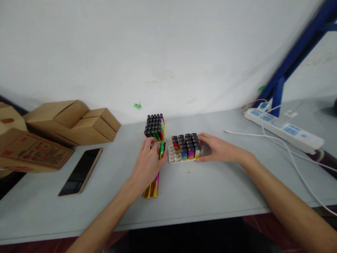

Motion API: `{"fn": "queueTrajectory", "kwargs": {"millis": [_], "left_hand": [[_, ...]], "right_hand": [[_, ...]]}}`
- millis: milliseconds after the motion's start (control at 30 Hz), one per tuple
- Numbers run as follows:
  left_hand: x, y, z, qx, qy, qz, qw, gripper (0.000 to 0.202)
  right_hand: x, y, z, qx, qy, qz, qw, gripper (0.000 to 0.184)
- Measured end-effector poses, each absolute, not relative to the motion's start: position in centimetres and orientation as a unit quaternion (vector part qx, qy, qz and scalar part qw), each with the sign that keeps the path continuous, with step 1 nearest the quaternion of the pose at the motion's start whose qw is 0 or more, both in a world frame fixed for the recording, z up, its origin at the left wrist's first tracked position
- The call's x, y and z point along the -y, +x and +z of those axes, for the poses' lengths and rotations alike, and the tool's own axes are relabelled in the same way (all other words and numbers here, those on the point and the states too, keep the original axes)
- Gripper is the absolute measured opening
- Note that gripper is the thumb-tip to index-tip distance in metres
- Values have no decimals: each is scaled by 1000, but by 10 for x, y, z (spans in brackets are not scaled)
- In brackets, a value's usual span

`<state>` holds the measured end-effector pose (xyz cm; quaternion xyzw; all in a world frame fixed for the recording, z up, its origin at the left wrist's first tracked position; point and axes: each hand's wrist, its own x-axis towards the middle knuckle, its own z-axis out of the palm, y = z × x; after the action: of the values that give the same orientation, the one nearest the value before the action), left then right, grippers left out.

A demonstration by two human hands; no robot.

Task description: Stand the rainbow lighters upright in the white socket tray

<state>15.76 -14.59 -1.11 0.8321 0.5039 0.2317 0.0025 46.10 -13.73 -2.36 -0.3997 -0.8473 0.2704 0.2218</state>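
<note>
My left hand (150, 158) is closed round a shiny green lighter (162, 149) with a black top, just left of a white tray (172, 156). Shiny gold and magenta lighters (151, 190) lie on the table, partly hidden beneath that hand. The tray holds upright lighters (191, 153) in several colours; some round sockets at its left end show bare. My right hand (217, 149) grips the tray's right end, fingers behind and thumb in front. Behind my left hand stands a block of upright lighters (154, 126) with black tops.
Cardboard boxes (71, 123) stand at the left, with a phone (81, 171) lying in front of them. On the right are a white power strip (284, 128) and a white cable (286, 149). A wall (168, 56) rises behind the grey table (210, 189).
</note>
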Motion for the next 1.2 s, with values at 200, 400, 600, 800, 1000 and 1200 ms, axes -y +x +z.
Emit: {"fn": "queueTrajectory", "kwargs": {"millis": [200,400,600,800,1000,1200], "left_hand": [[151,161,12,-487,771,355,207,20],[146,170,15,-344,693,410,483,33],[147,170,2,-343,660,469,475,20],[147,165,1,-338,567,433,614,25],[144,162,0,-347,584,414,605,34],[141,153,-5,-401,564,383,612,38]], "right_hand": [[139,459,-20,845,-402,271,226,61],[140,457,-16,841,-413,276,215,63],[140,459,-19,844,-407,275,214,63],[139,461,-21,841,-411,274,219,60],[139,462,-22,842,-410,276,214,61],[138,462,-22,844,-412,276,207,63]]}}
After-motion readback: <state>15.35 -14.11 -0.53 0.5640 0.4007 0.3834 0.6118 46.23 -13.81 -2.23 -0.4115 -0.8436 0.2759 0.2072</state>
